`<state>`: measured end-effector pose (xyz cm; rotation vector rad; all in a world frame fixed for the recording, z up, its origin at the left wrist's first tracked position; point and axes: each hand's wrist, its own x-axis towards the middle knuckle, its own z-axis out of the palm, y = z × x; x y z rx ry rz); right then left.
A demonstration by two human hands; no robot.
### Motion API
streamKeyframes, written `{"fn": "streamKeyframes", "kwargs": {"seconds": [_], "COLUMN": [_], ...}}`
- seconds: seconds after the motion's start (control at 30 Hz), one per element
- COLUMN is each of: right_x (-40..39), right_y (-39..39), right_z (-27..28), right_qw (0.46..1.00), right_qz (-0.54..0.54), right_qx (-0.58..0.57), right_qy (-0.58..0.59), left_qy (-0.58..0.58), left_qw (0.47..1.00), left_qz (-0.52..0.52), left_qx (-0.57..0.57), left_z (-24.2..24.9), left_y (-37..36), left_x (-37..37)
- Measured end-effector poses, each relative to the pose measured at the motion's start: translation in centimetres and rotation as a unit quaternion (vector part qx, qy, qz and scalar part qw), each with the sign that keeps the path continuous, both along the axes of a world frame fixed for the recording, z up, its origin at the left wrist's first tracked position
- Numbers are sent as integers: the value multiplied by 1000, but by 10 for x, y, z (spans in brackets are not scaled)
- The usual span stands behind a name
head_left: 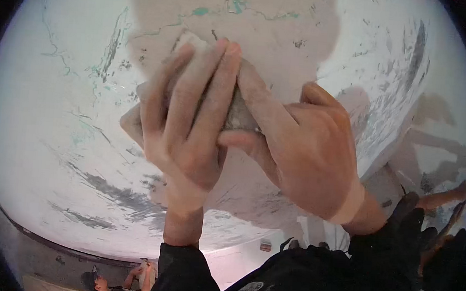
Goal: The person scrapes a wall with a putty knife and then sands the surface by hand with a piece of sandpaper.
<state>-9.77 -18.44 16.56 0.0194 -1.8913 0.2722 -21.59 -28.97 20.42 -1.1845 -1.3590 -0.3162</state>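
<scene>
A dusty grey sanding block (240, 116) lies against the large pale, curved surface (45, 127), mostly hidden under both hands. My left hand (187, 110) lies over it with long fingers pressed along its top, powdered white. From the right, my right hand (308, 145) grips the block's near edge, its thumb below and index finger along the side; the other fingers are curled and partly hidden. Around the hands the surface shows white and grey smears and thin green cracks (237, 8).
At the bottom left, another person (99, 285) has raised hands near a pale object. A second person's arm (445, 198) reaches in at the right edge. A small block (265, 245) lies below the surface's lower edge. My head's shadow falls over the work area.
</scene>
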Motion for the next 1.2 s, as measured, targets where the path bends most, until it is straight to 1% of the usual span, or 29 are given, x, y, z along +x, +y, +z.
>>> {"fn": "streamKeyframes", "kwargs": {"seconds": [0.03, 0.07, 0.1, 0.17, 0.3, 0.4, 0.5, 0.57, 0.6, 0.63, 0.7, 0.77, 0.83, 0.9, 0.97, 1.0, 1.07, 1.1, 1.17, 1.2], "right_x": [-5, -7, -5, 2, 0, 1, -2, -4, -4, -4, -4, -6, -8, -12, -17, -13, -5, -5, -10, -11], "right_y": [1, 0, -1, -2, -2, -2, 0, -4, -3, -2, -5, -5, -3, -3, -3, -3, -4, -5, -8, -8], "right_z": [3, 2, 0, 0, 6, 5, 5, 2, 4, 9, 6, 4, 5, 6, 4, 5, 7, 9, 10, 10], "right_qw": [1000, 1000, 1000, 1000, 1000, 1000, 999, 999, 999, 1000, 1000, 1000, 1000, 1000, 999, 999, 1000, 1000, 1000, 1000], "right_qz": [6, 14, 17, -3, 22, -1, 25, 20, 17, 16, 23, 12, 12, 17, 13, 13, 13, 15, 6, 1], "right_qx": [5, 5, 3, 8, 3, 9, 9, -3, -2, 6, 4, 6, 10, 14, 19, 19, 14, 13, 12, 13], "right_qy": [8, 11, 6, 11, -19, -3, -22, 40, 42, 19, -16, 17, 11, 1, 45, 47, -2, -18, 4, 13], "left_qy": [-7, 25, 32, 47, 36, 21, 46, 42, 42, 55, 56, 51, 49, 65, 62, 47, 35, 57, 68, 32], "left_qw": [1000, 999, 999, 997, 999, 1000, 998, 996, 995, 995, 996, 996, 996, 994, 994, 996, 997, 995, 994, 997], "left_qz": [1, -20, -36, -67, -29, -17, -53, -80, -90, -80, -63, -68, -73, -81, -80, -77, -71, -78, -79, -72], "left_qx": [-6, 3, -2, -11, -11, -15, -4, -14, -16, 16, 40, 19, 7, 24, 36, 18, -1, 19, 29, 25], "left_z": [1, 3, 3, 4, 4, 5, 5, 5, 5, 6, 2, 4, 6, 9, 6, 2, 4, 11, 9, 7], "left_y": [1, 3, 2, 0, -3, -1, 1, 1, 3, 7, 3, 0, 2, 4, 4, -1, 0, 4, 0, -2], "left_x": [-2, -11, -12, -13, -6, -5, -12, -14, -15, -17, -17, -17, -18, -24, -25, -21, -23, -28, -22, -14]}}
